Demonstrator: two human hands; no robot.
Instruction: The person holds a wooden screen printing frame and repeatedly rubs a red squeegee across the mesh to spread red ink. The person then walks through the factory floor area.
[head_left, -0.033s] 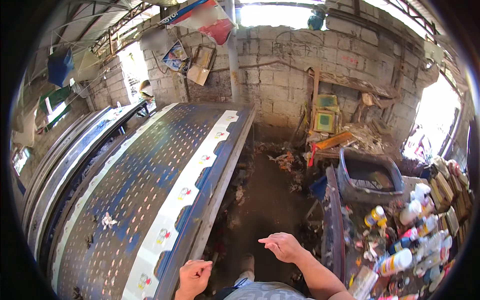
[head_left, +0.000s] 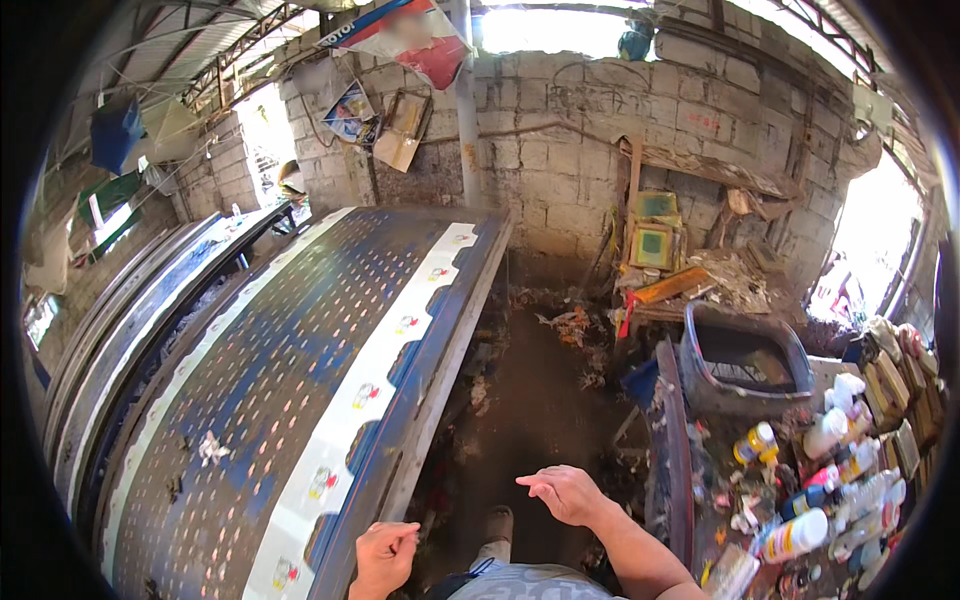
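My left hand (head_left: 386, 558) is beside the right edge of a long printing table (head_left: 415, 440). Its fingers are curled in, with nothing visible in them. My right hand (head_left: 568, 496) is over the dark aisle, fingers bent and pressed together, pointing left; I see nothing in it. Neither hand touches the table. Along the table's right side lies a white strip of fabric (head_left: 343, 437) with a scalloped edge and a row of small red-and-yellow printed figures. A crumpled white scrap (head_left: 212, 449) rests on the table's speckled, blue-stained top.
On my right, a cluttered bench holds several paint bottles (head_left: 795, 535) and a grey plastic tub (head_left: 745, 350). Small framed screens (head_left: 652, 246) lean by the block wall (head_left: 560, 190). Debris (head_left: 572, 325) lines the dirt aisle (head_left: 540, 400). Another long table (head_left: 160, 320) stands farther left.
The view has shifted slightly, so the table's prints and the bench's bottles sit a little differently in it. Both hands keep nearly the same pose.
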